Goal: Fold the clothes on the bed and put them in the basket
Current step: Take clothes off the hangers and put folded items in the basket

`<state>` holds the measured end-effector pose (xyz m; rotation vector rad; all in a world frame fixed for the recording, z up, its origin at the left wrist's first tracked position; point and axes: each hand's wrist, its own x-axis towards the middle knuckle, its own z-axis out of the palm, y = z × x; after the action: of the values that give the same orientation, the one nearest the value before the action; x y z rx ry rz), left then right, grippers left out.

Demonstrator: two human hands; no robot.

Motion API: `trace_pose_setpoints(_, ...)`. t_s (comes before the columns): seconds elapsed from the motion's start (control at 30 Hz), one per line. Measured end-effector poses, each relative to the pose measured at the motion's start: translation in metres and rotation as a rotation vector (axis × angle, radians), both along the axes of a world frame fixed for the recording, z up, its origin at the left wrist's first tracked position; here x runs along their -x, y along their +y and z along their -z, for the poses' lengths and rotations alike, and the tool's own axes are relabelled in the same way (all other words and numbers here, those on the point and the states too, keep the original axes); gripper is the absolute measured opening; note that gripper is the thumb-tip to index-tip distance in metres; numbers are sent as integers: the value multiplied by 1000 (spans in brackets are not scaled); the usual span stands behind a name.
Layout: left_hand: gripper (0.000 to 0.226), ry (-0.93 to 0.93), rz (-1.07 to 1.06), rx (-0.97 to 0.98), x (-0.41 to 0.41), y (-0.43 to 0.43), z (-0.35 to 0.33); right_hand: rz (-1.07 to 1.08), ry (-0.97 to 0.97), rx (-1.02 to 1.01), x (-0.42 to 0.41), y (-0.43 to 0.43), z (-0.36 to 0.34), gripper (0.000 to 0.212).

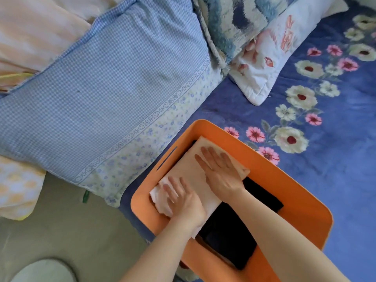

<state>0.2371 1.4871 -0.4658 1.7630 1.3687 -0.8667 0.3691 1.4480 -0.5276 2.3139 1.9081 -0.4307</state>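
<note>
An orange basket (284, 190) stands on the bed's blue flowered blanket. Inside it lies a folded pale peach garment (189, 169) on top of folded dark clothes (230, 237). My right hand (219, 171) lies flat with straight fingers on the far half of the peach garment. My left hand (183, 198) presses flat on its near, whiter end by the basket's left wall. Neither hand curls round the cloth.
A large blue checked pillow (101, 88) lies left of the basket. A floral white pillow (270, 58) and a fluffy blue-white blanket (227, 23) lie at the back. The blue flowered blanket (325, 149) spreads to the right. Grey floor (71, 231) shows at the lower left.
</note>
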Motion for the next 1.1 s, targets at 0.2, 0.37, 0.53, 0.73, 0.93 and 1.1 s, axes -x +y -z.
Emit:
trace_pose_setpoints(0.2, 138, 328, 162, 106, 6, -1, 57, -69, 46, 36, -13, 7, 45, 61)
trace_pose_setpoints(0.37, 138, 363, 188, 69, 4, -5, 75, -52, 158, 54, -19, 10, 70, 63)
trace_pose_setpoints(0.53, 141, 358, 200, 65, 4, -4, 76, -43, 174, 106, -14, 13, 62, 65)
trace_pose_setpoints(0.73, 111, 217, 285, 100, 8, 1, 35, 257, 291, 172, 10, -23, -18, 71)
trace_pose_setpoints(0.93, 58, -191, 334, -51, 1, -46, -39, 408, 191, 119, 29, -130, -116, 66)
trace_pose_setpoints(1.1, 53, -401, 549, -183, -8, -154, -106, 582, 15, -1, 53, -268, -190, 70)
